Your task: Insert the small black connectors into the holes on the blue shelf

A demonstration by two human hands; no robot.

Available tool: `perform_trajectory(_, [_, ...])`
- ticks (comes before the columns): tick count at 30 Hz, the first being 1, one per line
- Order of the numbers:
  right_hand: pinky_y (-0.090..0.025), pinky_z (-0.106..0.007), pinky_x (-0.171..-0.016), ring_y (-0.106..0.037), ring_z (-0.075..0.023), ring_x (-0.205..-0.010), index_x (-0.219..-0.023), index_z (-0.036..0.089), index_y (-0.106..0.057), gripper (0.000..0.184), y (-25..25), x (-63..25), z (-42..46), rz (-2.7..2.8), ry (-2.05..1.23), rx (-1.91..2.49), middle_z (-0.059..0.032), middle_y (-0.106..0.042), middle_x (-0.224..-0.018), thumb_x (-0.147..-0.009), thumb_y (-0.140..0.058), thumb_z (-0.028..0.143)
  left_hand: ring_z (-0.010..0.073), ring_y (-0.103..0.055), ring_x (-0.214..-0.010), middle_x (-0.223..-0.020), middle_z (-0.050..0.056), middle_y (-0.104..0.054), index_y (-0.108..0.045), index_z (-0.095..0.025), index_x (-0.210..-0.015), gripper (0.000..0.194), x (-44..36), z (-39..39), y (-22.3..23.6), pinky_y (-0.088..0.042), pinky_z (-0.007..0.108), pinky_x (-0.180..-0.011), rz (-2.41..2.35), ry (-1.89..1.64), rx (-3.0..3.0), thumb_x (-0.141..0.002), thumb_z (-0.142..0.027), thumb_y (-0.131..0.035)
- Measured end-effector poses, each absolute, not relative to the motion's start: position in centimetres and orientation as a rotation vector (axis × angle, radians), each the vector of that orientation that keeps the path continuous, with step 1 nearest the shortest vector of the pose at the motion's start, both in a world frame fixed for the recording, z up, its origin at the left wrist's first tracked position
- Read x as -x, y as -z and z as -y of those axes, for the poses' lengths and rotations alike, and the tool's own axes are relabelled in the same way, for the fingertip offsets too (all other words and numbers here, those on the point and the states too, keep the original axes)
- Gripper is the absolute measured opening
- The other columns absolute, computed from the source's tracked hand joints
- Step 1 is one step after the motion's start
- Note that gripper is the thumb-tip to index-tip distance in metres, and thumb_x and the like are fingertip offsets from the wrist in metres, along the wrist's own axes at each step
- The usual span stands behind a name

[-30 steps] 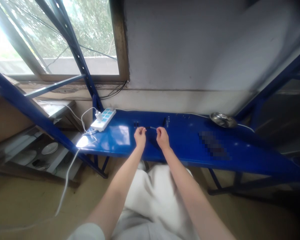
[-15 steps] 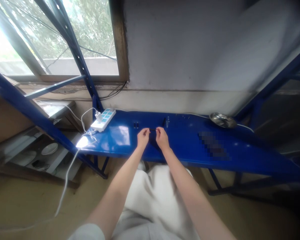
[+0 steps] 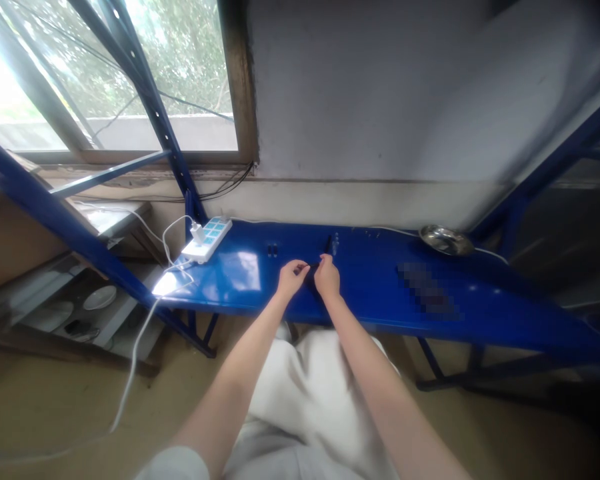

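Note:
Both of my hands hover over the middle of a blue metal shelf (image 3: 380,293), close together. My left hand (image 3: 291,277) and my right hand (image 3: 326,276) each pinch one end of a small dark slender part (image 3: 311,266), which is mostly hidden between my fingertips. A short dark stick-like piece (image 3: 329,244) and a few tiny dark parts (image 3: 273,251) lie on the shelf just beyond my hands.
A white power strip (image 3: 207,239) with a plugged-in charger and trailing white cable sits at the shelf's left end. A metal dish (image 3: 446,240) rests at the right rear. Blue rack struts cross the window at left. Bowls lie on a low shelf at left.
My hands have drawn together from a wider gap, and the thin part that was stretched between them is now almost covered by my fingers.

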State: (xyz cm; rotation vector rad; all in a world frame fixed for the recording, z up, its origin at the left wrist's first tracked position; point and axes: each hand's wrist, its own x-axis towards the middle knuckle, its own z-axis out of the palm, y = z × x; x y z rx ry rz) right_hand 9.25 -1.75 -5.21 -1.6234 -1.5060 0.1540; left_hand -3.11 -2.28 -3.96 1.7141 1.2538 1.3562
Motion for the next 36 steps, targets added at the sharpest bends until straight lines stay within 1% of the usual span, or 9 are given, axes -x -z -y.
perform_trajectory(5, [-0.044,-0.037,-0.070,-0.060,-0.0230,-0.073,-0.106,0.011,-0.050,0.040,5.3,-9.4,1.7,1.545,-0.170,1.562,-0.0144,-0.064,-0.082,-0.089,-0.019,0.029,0.0152,-0.058,-0.074,-0.085,0.006,-0.065,-0.065,-0.019,-0.089,0.020,2.5,2.5,4.3,-0.046,0.030,-0.073,-1.264,-1.477,-1.782,-0.079,-0.030,-0.053])
perform_trajectory(8, [-0.045,-0.036,-0.069,-0.060,-0.0218,-0.074,-0.106,0.012,-0.049,0.040,5.2,-9.5,1.8,1.503,-0.188,1.514,-0.0138,-0.063,-0.084,-0.089,-0.019,0.031,0.0168,-0.057,-0.078,-0.085,0.007,-0.065,-0.065,-0.020,-0.090,0.020,2.6,2.3,3.4,-0.044,0.030,-0.074,-1.251,-1.438,-1.971,-0.082,-0.030,-0.050])
perform_trajectory(10, [-0.045,-0.035,-0.067,-0.059,-0.0206,-0.072,-0.108,0.012,-0.048,0.040,5.1,-9.6,1.9,1.473,-0.195,1.477,-0.0132,-0.063,-0.084,-0.089,-0.019,0.033,0.0184,-0.055,-0.082,-0.085,0.008,-0.064,-0.066,-0.020,-0.088,0.020,3.1,1.7,1.6,-0.041,0.032,-0.078,-1.197,-1.309,-2.198,-0.082,-0.029,-0.049])
perform_trajectory(13, [-0.045,-0.032,-0.063,-0.057,-0.0178,-0.066,-0.108,0.013,-0.047,0.039,5.0,-9.5,2.2,1.425,-0.228,1.426,-0.0094,-0.061,-0.078,-0.089,-0.022,0.036,0.0212,-0.051,-0.094,-0.095,0.008,-0.061,-0.067,-0.020,-0.086,0.023,4.4,0.0,-2.8,-0.032,0.038,-0.089,-1.114,-1.032,-2.549,-0.083,-0.026,-0.046])
perform_trajectory(16, [-0.046,-0.030,-0.058,-0.057,-0.0167,-0.063,-0.109,0.015,-0.047,0.040,4.8,-9.5,2.4,1.377,-0.300,1.431,-0.0068,-0.060,-0.073,-0.089,-0.023,0.040,0.0249,-0.046,-0.101,-0.099,0.009,-0.058,-0.068,-0.018,-0.083,0.020,5.9,-2.6,-7.0,-0.026,0.042,-0.091,-1.188,-0.786,-2.735,-0.080,-0.022,-0.049])
perform_trajectory(19, [-0.046,-0.030,-0.057,-0.058,-0.0174,-0.065,-0.109,0.016,-0.048,0.041,4.8,-9.5,2.4,1.374,-0.347,1.422,-0.0074,-0.061,-0.076,-0.088,-0.024,0.043,0.0279,-0.042,-0.103,-0.097,0.011,-0.057,-0.069,-0.015,-0.073,0.015,7.1,-5.1,-9.0,-0.024,0.043,-0.090,-1.354,-0.492,-2.809,-0.074,-0.020,-0.054])
perform_trajectory(23, [-0.048,-0.032,-0.059,-0.059,-0.0185,-0.068,-0.106,0.016,-0.050,0.042,4.9,-9.6,2.3,1.403,-0.337,1.411,-0.0091,-0.061,-0.078,-0.088,-0.024,0.043,0.0280,-0.042,-0.100,-0.097,0.012,-0.057,-0.068,-0.015,-0.068,0.012,7.7,-6.7,-7.9,-0.025,0.042,-0.089,-1.455,-0.234,-2.836,-0.070,-0.018,-0.057])
perform_trajectory(29, [-0.048,-0.034,-0.063,-0.060,-0.0198,-0.071,-0.105,0.016,-0.051,0.038,5.1,-9.7,2.1,1.434,-0.301,1.403,-0.0096,-0.062,-0.081,-0.089,-0.026,0.039,0.0285,-0.043,-0.100,-0.087,0.011,-0.058,-0.063,-0.016,-0.056,0.012,8.0,-7.2,-4.9,-0.023,0.044,-0.092,-1.465,-0.373,-2.687,-0.067,-0.023,-0.061])
perform_trajectory(36, [-0.048,-0.034,-0.064,-0.060,-0.0205,-0.073,-0.104,0.015,-0.051,0.037,5.0,-9.6,2.1,1.434,-0.310,1.432,-0.0110,-0.063,-0.084,-0.089,-0.026,0.037,0.0289,-0.044,-0.100,-0.091,0.011,-0.059,-0.065,-0.016,-0.061,0.005,8.1,-7.3,-4.8,-0.026,0.044,-0.090,-1.506,-0.254,-2.762,-0.065,-0.017,-0.061])
